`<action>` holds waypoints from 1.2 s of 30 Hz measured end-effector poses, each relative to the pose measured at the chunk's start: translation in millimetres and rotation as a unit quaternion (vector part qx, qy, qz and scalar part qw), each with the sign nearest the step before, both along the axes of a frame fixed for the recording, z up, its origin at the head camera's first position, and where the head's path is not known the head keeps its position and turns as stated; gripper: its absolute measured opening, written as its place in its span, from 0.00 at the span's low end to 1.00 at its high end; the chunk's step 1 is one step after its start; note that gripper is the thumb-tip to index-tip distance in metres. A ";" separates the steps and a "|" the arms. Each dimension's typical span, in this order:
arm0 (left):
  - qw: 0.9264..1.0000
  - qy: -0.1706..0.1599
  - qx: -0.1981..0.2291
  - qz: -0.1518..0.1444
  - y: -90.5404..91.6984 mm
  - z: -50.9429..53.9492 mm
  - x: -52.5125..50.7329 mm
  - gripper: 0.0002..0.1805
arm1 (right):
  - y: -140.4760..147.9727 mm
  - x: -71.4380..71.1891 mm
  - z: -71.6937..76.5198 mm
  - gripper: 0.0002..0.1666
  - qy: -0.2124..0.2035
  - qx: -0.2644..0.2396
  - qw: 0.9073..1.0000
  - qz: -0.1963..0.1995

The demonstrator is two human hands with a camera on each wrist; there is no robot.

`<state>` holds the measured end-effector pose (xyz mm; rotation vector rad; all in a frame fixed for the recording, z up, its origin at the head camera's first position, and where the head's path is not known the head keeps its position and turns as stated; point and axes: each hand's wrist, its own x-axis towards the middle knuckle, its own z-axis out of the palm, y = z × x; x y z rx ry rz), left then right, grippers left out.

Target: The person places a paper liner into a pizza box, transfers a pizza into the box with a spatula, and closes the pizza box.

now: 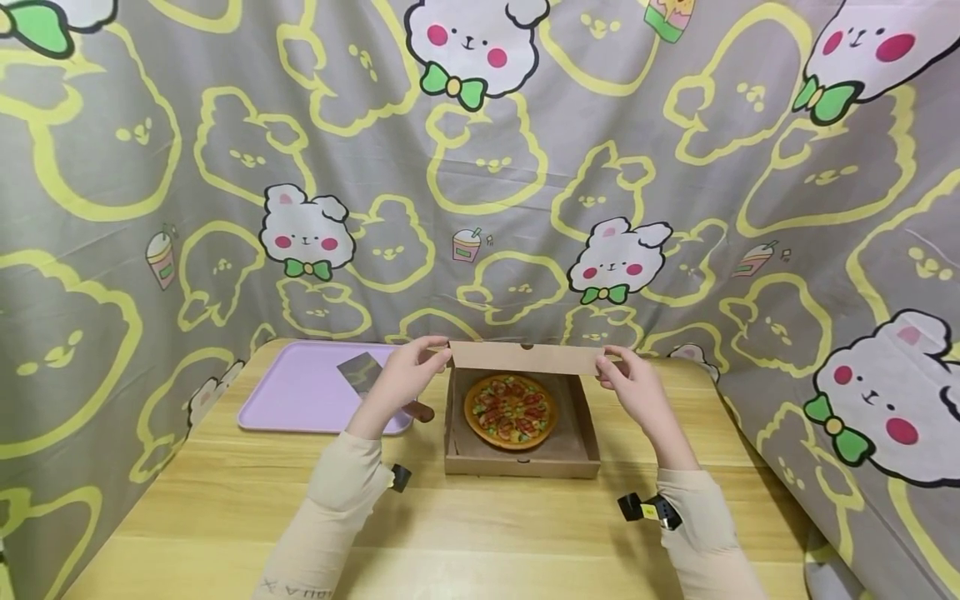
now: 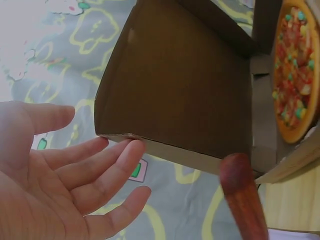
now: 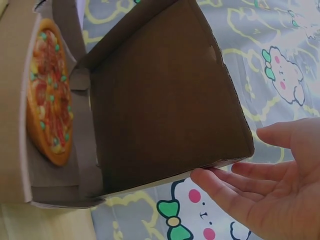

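A toy-like pizza [image 1: 512, 411] lies inside a brown cardboard pizza box [image 1: 522, 468] whose lid [image 1: 525, 357] stands raised. At the lid's left corner is my left hand [image 1: 405, 373]. In the left wrist view its middle fingers touch the lid's side flap, and the thumb is apart from it. My right hand [image 1: 633, 385] is at the lid's right corner. In the right wrist view its fingertips touch the other side flap, the thumb off the cardboard. Both hands have loosely extended fingers. The box's inside also shows in both wrist views.
Left of the box, a purple tray [image 1: 300, 392] lies on the wooden table [image 1: 420, 533]. Across its right side rests a tool with a flat grey blade [image 1: 360, 372] and a wooden handle [image 1: 420, 411], partly hidden by my left hand. A patterned curtain [image 1: 495, 183] hangs behind.
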<state>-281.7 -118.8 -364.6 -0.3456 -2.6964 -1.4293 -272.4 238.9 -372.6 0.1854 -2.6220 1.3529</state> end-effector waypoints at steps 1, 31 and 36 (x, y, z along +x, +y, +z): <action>1.000 -0.011 0.012 0.001 0.2 -1.5 1.0 0.26 | 0.1 1.2 -0.9 0.37 0.000 0.003 1.000 0.003; 0.999 -0.025 -0.044 -0.007 3.4 -39.5 21.6 0.25 | 3.4 27.9 -33.6 0.34 -0.015 0.126 0.991 0.030; 0.998 -0.024 -0.060 -0.018 3.5 -40.9 23.2 0.24 | 4.8 28.1 -38.2 0.33 -0.024 0.131 0.990 0.039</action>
